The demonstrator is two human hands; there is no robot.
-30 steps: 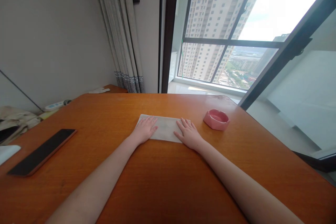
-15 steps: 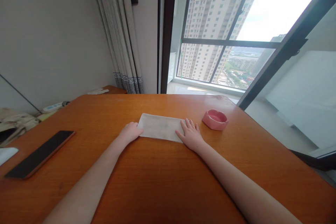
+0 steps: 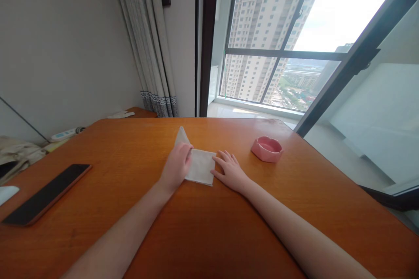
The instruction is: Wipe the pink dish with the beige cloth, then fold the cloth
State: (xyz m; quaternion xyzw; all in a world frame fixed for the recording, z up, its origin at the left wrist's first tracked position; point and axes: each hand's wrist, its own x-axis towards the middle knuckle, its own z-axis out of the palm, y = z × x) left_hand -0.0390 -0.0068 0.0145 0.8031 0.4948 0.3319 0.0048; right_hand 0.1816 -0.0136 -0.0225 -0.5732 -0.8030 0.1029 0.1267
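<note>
A thin white cloth [image 3: 201, 167] lies at the middle of the wooden table, its left part lifted and partly turned over toward the right. My left hand [image 3: 176, 163] is closed on that lifted part, and one pointed corner sticks up behind the knuckles. My left palm hides some of the fold. At the cloth's right edge, my right hand [image 3: 230, 171] rests with fingers spread, the fingertips touching or just beside the edge. To the right of this hand sits a pink ashtray-like dish [image 3: 267, 149] with notches in its rim.
A dark phone-like slab [image 3: 47, 194] lies on the left of the wooden table [image 3: 209, 235]. Past the left edge are a power strip [image 3: 65, 134] and crumpled fabric [image 3: 19, 150]. A grey curtain [image 3: 147, 43] and a large window [image 3: 278, 52] stand beyond the far edge.
My left hand has moved right, lifting the cloth's left end and carrying it over the rest. The visible flat part is shorter. My right hand has shifted slightly left and stays spread.
</note>
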